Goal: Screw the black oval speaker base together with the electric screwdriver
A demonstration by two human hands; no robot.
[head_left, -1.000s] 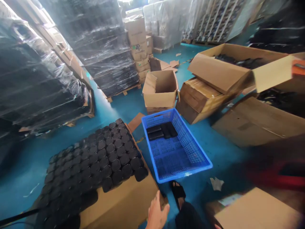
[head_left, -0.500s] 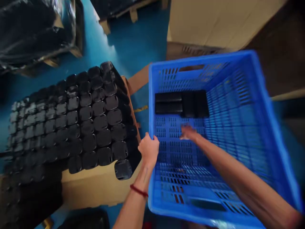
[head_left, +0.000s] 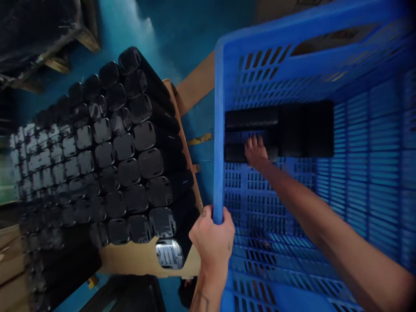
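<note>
Since a moment ago, our right hand [head_left: 255, 151] has reached the black blocks [head_left: 279, 130] at the blue crate's [head_left: 219, 130] far end, fingers spread on them; their long axis runs crosswise. Our left hand [head_left: 212, 234] grips the crate's near-left rim.

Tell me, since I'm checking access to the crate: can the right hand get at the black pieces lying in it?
Probably yes. The right hand is already inside the blue crate, fingers at the black pieces along the far wall, with nothing between. The left hand only grips the rim.
</note>
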